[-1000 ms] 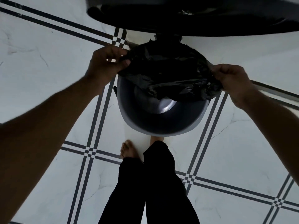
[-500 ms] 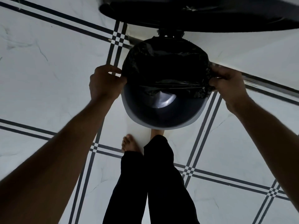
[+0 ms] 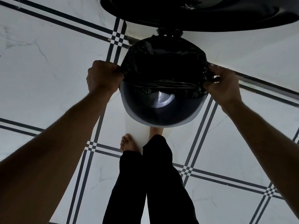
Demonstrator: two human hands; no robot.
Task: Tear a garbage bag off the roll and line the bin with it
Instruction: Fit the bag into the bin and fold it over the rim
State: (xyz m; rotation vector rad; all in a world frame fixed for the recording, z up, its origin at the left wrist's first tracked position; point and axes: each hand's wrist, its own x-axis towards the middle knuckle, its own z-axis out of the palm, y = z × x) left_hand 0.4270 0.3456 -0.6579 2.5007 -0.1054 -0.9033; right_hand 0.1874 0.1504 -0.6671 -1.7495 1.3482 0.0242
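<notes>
Garbage bag of thin, crinkled black plastic [image 3: 163,65], held at both sides of its mouth: the left hand [image 3: 103,77] clenches the film in a fist at the left of the rim, and the right hand [image 3: 222,85] pinches a gathered fold between thumb and fingers at the right. Between the two grips the near edge of the mouth runs as a taut band across the opening of the round grey plastic bin [image 3: 159,118]. The far half of the rim is wrapped in film; the near half remains bare, with the shiny bin floor visible below the band. Compared with one second earlier, the loose bunch held above the opening has been spread and drawn down over the far rim. Judged from this, lining is about half complete; the near edge must next be stretched toward the bare feet [image 3: 128,143] on the white tiled floor [image 3: 48,65].
</notes>
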